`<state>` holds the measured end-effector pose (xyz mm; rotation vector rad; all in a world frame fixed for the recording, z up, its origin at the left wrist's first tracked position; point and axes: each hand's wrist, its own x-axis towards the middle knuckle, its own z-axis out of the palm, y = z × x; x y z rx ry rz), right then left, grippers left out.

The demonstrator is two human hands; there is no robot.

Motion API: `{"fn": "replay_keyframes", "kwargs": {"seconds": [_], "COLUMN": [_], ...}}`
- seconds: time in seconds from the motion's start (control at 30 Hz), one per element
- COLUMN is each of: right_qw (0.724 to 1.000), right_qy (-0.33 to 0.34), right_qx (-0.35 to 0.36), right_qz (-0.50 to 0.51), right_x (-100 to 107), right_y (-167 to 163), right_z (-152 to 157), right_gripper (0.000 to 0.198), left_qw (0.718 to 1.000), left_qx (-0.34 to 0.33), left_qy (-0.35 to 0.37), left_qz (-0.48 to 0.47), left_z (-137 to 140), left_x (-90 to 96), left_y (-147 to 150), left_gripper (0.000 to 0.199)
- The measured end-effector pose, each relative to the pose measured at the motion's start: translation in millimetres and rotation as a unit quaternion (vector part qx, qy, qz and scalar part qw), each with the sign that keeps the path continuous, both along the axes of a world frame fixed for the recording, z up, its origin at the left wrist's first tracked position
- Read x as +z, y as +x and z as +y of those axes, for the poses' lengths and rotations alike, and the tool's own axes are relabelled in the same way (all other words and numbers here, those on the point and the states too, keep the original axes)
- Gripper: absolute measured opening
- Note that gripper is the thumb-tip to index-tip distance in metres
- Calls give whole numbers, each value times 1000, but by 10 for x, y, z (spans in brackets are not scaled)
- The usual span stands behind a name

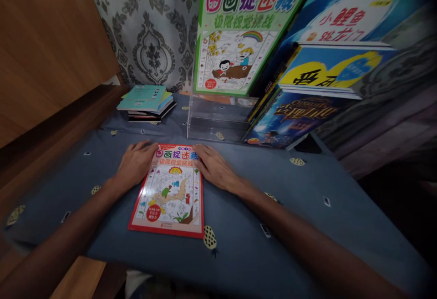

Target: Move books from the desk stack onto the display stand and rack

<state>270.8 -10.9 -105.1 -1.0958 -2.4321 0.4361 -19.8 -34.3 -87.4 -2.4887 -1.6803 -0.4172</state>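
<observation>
A picture book (175, 199) with a red border and Chinese title characters lies face up on the table. At its upper left edge is my left hand (135, 162), its fingers closed on the book's side near the corner. My right hand (215, 166) grips the upper right corner, with its fingertips over the edge of the cover. The undersides of both hands are hidden, so how far the fingers reach beneath the book does not show.
A clear acrylic stand (218, 124) at the back holds a green picture book (235, 62). Beside it stand several upright books, including a dark blue one (290, 119). A stack of small books (146, 101) sits back left on the blue tablecloth (259, 253). Patterned curtain (150, 39) hangs behind.
</observation>
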Motion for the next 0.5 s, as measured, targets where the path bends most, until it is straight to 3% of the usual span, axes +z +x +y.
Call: {"fn": "replay_keyframes", "kwargs": {"seconds": [0.13,0.27,0.5], "right_qw": [999,995,986], "right_qy": [-12,-35,-73], "right_qx": [34,32,27], "right_qz": [30,86,146], "right_x": [-21,-33,-44], "right_y": [-77,-80,-14], "right_z": [139,245,259], "right_gripper": [47,46,43], "left_qw": [999,999,998], "left_qx": [16,19,-18], "left_qy": [-6,-12,-44], "left_qz": [45,33,34], "left_z": [81,166,230], "left_x": [39,79,97], "left_y": [-101,-127,153], "left_gripper": [39,36,38]}}
